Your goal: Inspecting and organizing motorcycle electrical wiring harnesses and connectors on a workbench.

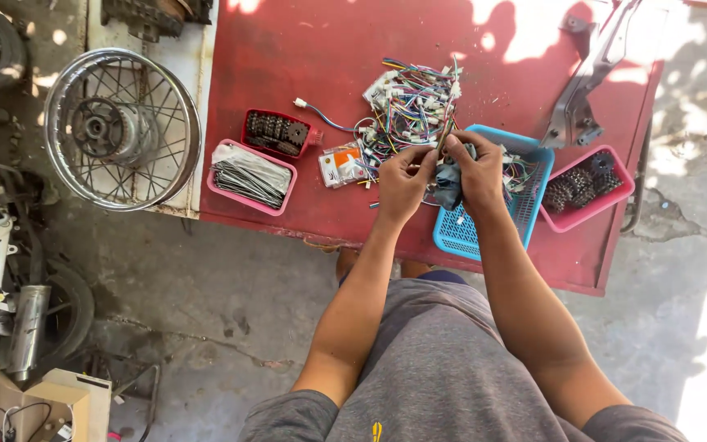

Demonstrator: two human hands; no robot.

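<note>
Red table [288, 33] outdoors: two pink trays [251, 176], one blue basket [464, 233]; both hands (left [403, 184], right [472, 168]) together, pinching wire bundle [415, 106]

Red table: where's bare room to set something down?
Bare red table along the far edge, between the wire tangle and the wheel rim; another patch between tangle and metal bracket. Crowded around both hands, left hand and right hand, by the blue basket.

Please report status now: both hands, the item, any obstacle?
Left hand and right hand pinch a wire bundle. Right hand also grips dark cloth. Blue basket directly beneath.
</note>
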